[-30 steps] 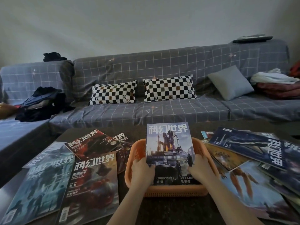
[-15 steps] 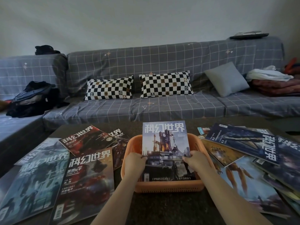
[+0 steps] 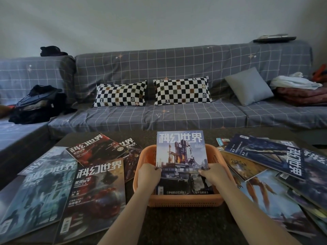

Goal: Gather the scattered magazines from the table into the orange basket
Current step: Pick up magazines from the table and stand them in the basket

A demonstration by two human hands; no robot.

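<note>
An orange basket [image 3: 184, 200] stands in the middle of the dark table [image 3: 177, 225]. A magazine with a blue city cover [image 3: 180, 156] leans inside it, its foot in the basket and its top sticking out over the far rim. My left hand [image 3: 147, 175] grips its left edge and my right hand [image 3: 212, 174] grips its right edge. Several magazines lie spread on the left, among them a red-covered one [image 3: 96, 149], a brown-red one [image 3: 97, 191] and a teal one [image 3: 40, 188]. More magazines overlap on the right, with a dark blue one [image 3: 261, 152] on top.
A grey checked sofa [image 3: 177, 117] runs behind the table with two chequered cushions [image 3: 182, 91], a grey cushion [image 3: 247, 85], dark clothing [image 3: 39, 103] at the left and folded blankets [image 3: 299, 91] at the right.
The magazine has sunk lower into the basket, and both hands have slid up its side edges from its bottom corners.
</note>
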